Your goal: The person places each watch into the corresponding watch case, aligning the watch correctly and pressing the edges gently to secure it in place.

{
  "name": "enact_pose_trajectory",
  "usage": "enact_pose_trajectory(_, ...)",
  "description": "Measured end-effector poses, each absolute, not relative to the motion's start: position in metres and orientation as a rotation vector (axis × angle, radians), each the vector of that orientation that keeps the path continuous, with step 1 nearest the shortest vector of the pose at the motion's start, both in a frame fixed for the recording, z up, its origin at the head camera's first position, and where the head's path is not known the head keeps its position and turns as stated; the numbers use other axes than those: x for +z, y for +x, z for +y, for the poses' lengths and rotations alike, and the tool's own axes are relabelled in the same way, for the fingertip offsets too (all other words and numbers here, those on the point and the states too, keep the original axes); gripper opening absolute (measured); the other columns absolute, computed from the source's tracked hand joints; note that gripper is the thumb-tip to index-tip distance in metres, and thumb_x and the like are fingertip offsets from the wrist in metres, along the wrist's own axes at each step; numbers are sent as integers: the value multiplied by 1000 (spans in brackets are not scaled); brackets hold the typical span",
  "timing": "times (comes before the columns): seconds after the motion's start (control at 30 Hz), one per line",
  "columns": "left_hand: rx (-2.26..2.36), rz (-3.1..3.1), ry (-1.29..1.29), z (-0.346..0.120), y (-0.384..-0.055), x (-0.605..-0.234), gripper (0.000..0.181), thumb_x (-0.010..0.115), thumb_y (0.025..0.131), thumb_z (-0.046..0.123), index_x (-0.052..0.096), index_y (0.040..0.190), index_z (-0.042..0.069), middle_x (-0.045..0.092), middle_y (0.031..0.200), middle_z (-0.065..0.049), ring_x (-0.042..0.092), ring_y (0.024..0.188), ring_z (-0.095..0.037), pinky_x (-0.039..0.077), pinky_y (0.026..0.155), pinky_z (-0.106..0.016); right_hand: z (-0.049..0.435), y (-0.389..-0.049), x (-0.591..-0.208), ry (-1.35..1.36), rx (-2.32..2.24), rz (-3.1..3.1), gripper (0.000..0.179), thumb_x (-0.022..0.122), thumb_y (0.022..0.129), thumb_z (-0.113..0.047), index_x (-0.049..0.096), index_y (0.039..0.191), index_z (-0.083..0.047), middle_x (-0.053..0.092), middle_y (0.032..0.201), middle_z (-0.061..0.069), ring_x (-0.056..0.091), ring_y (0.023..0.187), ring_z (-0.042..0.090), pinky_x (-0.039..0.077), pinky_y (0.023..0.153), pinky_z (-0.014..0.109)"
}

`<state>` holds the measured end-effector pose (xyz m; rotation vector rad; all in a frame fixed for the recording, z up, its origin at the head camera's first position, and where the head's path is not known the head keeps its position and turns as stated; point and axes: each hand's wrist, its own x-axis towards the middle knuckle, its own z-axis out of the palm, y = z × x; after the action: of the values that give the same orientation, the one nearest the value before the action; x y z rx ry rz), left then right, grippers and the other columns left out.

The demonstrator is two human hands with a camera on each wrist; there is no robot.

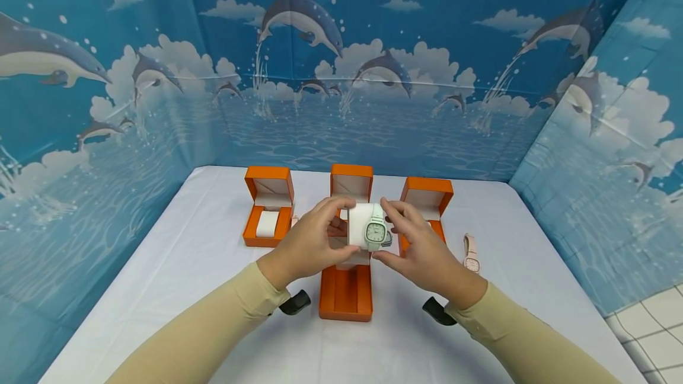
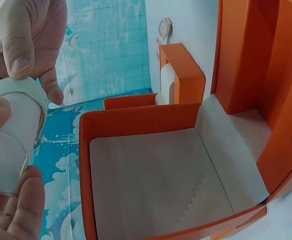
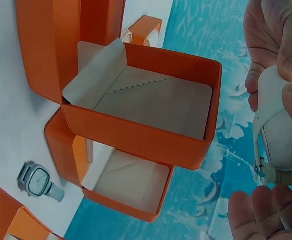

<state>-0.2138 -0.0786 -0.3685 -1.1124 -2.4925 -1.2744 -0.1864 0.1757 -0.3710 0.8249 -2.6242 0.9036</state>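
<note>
Above the table my left hand grips a white watch cushion by its left end, with the thumb on the near side and a finger on the far side. A pale mint-green watch is strapped round the cushion's right part, its square face up. My right hand pinches the watch and cushion from the right, thumb and index finger at the strap. In the left wrist view, the right thumb presses on the strap. Below the hands stands an open orange watch box, its compartment bare.
Three more open orange boxes stand behind: left, middle and right. The left one holds a white cushion. A pink watch lies at right, a grey watch farther back. Dolphin-printed curtains enclose the table.
</note>
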Motion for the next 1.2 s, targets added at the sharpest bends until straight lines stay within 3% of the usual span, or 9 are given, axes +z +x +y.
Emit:
enact_pose_trajectory(0.53,-1355,-2476,-1164,-80,-216,-367,71,85,89,9,47,148,8,55,144,-6,69,106,-14,60,93,-22,174,-185,-369,901,955,-2609,100,89,85,-10,29,165,-2,47,158,16,65,129,30,58,102,41)
enact_pose_trajectory(1.0,-1408,-2484,-1162,-79,-215,-367,70,87,87,8,47,145,5,56,140,-6,68,105,-14,60,93,-22,171,-182,-372,921,931,-2594,103,86,87,-7,21,167,0,36,167,20,57,140,35,56,105,43)
enact_pose_trajectory(1.2,-1441,-2481,-1179,-80,-215,-365,70,86,88,7,46,145,7,56,141,-8,69,105,-16,62,94,-29,172,-183,-370,900,950,-2642,104,87,87,-10,21,167,-2,34,171,16,61,137,32,56,105,41)
